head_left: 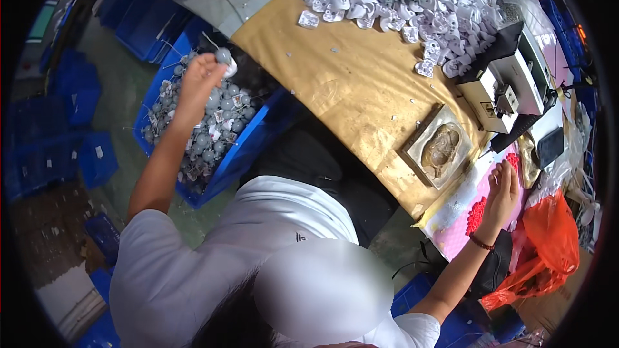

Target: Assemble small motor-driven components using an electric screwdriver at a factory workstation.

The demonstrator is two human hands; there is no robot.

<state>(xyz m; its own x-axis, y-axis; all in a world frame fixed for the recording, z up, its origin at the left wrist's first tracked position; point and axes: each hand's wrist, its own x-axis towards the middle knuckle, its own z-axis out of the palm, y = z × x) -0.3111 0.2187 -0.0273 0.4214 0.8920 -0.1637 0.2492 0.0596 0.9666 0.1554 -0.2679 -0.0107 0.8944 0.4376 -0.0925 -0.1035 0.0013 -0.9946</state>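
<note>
My left hand point(198, 84) is closed on a small grey ball-shaped part point(223, 56) with a white piece on it and a thin wire sticking up. It is held above a blue bin point(227, 160) heaped with many similar grey balls point(216, 116). On the other side, my right hand point(503, 196) hovers at the pink mat point(454, 240), its fingers stretched out and nothing visible in them. Small red pieces point(476, 214) lie in a pile beside that hand, and more red pieces point(512, 159) show by the fingertips.
A metal block with a hollow point(438, 148) rests on the tan-covered table point(342, 90), near a white-and-black device point(500, 96). Clear and white plastic parts point(393, 0) are heaped along the far side. A red plastic bag point(551, 232) hangs at the right. Blue bins point(145, 22) stand at the left.
</note>
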